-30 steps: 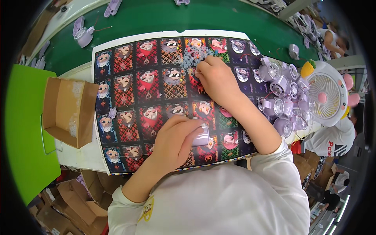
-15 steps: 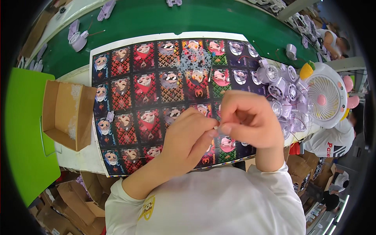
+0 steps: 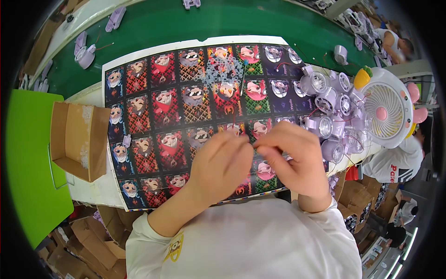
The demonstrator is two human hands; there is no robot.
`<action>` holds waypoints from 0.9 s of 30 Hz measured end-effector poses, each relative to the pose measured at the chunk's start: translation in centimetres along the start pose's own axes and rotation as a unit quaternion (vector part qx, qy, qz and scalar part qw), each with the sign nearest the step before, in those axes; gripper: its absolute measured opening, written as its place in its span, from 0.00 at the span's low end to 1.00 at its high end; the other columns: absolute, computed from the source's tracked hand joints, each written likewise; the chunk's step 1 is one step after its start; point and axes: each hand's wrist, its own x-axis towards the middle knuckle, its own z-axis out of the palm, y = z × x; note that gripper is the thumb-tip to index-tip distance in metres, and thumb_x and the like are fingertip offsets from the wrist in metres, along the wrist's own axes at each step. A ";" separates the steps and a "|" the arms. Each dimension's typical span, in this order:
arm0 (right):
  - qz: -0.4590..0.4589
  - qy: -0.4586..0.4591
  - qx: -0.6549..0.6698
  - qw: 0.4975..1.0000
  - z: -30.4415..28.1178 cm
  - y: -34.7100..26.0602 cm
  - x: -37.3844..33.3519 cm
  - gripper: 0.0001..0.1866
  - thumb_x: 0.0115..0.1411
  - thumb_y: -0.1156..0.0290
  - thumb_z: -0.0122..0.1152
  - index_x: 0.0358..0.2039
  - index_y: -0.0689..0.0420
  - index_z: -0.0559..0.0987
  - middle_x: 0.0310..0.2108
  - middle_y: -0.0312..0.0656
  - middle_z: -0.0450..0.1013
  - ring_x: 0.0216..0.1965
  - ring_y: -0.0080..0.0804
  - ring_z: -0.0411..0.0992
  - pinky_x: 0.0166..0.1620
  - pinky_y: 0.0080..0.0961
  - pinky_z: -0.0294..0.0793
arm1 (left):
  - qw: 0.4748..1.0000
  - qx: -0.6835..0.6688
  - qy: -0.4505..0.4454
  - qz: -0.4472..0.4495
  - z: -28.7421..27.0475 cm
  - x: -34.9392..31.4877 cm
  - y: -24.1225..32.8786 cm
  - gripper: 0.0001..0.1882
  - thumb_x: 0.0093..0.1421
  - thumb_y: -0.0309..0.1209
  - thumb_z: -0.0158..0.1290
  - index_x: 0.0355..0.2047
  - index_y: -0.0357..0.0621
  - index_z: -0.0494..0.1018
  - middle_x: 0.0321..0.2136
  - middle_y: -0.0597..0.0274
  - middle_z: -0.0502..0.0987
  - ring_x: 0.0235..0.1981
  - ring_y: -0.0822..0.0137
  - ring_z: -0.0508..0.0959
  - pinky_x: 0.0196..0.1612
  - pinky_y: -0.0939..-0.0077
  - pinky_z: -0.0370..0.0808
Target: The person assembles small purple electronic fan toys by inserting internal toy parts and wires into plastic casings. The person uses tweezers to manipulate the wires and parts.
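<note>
My left hand (image 3: 219,163) and my right hand (image 3: 297,160) meet over a sheet printed with rows of cartoon cards (image 3: 173,108). The fingers of each are pinched together, and whatever they hold is small and hidden behind them. A thin red wire (image 3: 233,117) sticks up just beyond the left fingertips. Farther off on the sheet lies a heap of small translucent rings (image 3: 222,70), with a thin stick-like tool (image 3: 243,79) beside it. To the right of my right hand, several lilac cylindrical housings (image 3: 326,101) with wires are piled.
An open cardboard box (image 3: 98,144) stands on the left by a bright green panel (image 3: 35,167). A white fan (image 3: 388,109) is at the right. Across the back runs a green belt (image 3: 153,25) carrying lilac parts (image 3: 85,56). Other people (image 3: 394,45) are at the far right.
My hands have drawn closer together, and the right has lowered a little with its fingers turned more toward the left. The small pale piece seen between the fingertips is now hidden; a red wire shows.
</note>
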 end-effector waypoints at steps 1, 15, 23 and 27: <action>-0.017 0.027 -0.031 0.999 0.0 0.2 0.0 0.04 0.54 0.83 0.61 0.32 0.63 0.78 0.24 0.44 0.70 0.24 0.34 0.70 0.26 0.28 0.68 | 0.998 -0.014 -0.029 -0.062 0.1 0.1 -0.2 0.17 0.47 0.20 0.57 0.39 0.35 0.72 0.36 0.51 0.77 0.37 0.50 0.76 0.40 0.61 0.75; 0.112 0.003 0.131 0.985 4.3 3.6 -1.2 0.09 0.53 0.85 0.61 0.36 0.62 0.80 0.33 0.41 0.73 0.28 0.28 0.74 0.31 0.23 0.73 | 0.923 -0.223 -0.128 -0.285 0.7 -1.9 -2.0 0.15 0.54 0.22 0.50 0.43 0.35 0.74 0.37 0.48 0.78 0.39 0.48 0.76 0.44 0.58 0.72; 0.010 -0.019 0.015 1.000 3.8 2.9 -0.5 0.10 0.49 0.86 0.61 0.33 0.62 0.80 0.32 0.44 0.73 0.32 0.39 0.74 0.33 0.30 0.73 | 0.917 -0.244 -0.140 -0.283 0.4 -1.5 -2.0 0.15 0.53 0.23 0.50 0.42 0.34 0.74 0.36 0.49 0.77 0.39 0.48 0.76 0.44 0.58 0.72; 0.035 -0.129 0.076 0.988 2.6 3.7 1.3 0.09 0.48 0.87 0.61 0.30 0.62 0.81 0.31 0.45 0.73 0.33 0.39 0.73 0.33 0.31 0.73 | 0.918 -0.269 -0.131 -0.259 0.6 -2.2 -2.5 0.17 0.52 0.23 0.50 0.44 0.36 0.75 0.37 0.50 0.76 0.40 0.48 0.75 0.44 0.59 0.72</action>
